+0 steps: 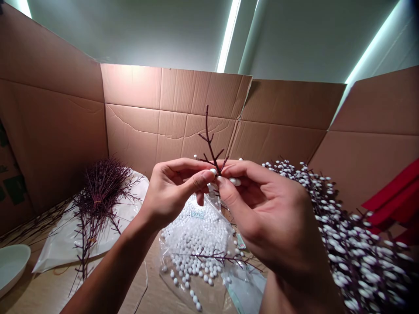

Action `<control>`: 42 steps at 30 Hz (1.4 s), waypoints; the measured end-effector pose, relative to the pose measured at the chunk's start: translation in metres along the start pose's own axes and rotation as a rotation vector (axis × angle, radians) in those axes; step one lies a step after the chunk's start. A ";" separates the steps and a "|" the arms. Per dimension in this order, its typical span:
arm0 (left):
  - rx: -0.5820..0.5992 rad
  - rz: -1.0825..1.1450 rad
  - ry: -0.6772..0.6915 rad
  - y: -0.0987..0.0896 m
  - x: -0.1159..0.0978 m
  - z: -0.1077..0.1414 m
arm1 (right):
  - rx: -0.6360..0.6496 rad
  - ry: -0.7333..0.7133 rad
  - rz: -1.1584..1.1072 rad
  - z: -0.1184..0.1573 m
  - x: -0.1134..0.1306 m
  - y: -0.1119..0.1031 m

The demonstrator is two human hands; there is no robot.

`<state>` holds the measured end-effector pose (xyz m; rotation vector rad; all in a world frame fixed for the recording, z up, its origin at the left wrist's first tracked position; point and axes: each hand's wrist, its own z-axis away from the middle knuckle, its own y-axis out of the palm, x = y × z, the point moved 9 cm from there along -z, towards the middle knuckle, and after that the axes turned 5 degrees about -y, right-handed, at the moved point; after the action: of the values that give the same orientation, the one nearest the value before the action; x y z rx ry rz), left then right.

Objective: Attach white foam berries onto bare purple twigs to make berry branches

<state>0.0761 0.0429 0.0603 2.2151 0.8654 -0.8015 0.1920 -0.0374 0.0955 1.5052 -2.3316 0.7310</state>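
Apparently for steadiness, right fingers (228, 190) are gripping a dark branching twig (209, 140).
Left fingers (200, 179) are pinching a white oval bead (213, 171).

On the clear bag (193, 244) of white beads before me, I read a small blue label (197, 214): "ROHS".

A wooden table (144, 283) bears beads (196, 244) and twigs (103, 187).
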 end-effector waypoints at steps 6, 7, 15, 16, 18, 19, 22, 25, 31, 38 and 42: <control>0.006 0.066 -0.019 0.000 0.004 0.001 | 0.000 0.002 0.007 0.001 0.000 0.002; 0.004 0.063 -0.015 0.000 0.004 0.001 | -0.001 -0.001 0.012 0.002 0.000 0.002; -0.016 0.055 -0.001 -0.002 0.004 0.000 | -0.018 -0.013 0.059 0.003 0.000 0.002; -0.018 0.055 -0.003 -0.001 0.004 0.000 | -0.021 -0.014 0.063 0.003 0.000 0.002; -0.024 0.047 -0.004 -0.001 0.004 0.000 | -0.015 -0.013 0.058 0.002 0.000 0.003; -0.028 0.041 -0.003 -0.001 0.003 0.000 | -0.010 -0.012 0.051 0.002 -0.001 0.004; -0.018 0.038 0.003 -0.001 0.002 0.001 | -0.004 -0.007 0.039 0.002 -0.001 0.005; -0.001 0.039 0.010 0.000 0.001 0.001 | -0.013 -0.010 0.046 0.002 0.000 0.003; 0.007 0.001 0.004 0.002 0.003 0.001 | -0.005 0.028 0.035 0.001 -0.006 0.001; -0.073 -0.142 -0.003 -0.005 -0.009 0.003 | -0.021 0.050 0.061 0.003 -0.010 -0.013; -0.030 -0.314 -0.127 -0.007 -0.006 0.004 | -0.023 0.087 0.026 0.006 -0.010 -0.020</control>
<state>0.0662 0.0423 0.0595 2.0038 1.1692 -1.0555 0.2147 -0.0396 0.0910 1.4069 -2.2918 0.7575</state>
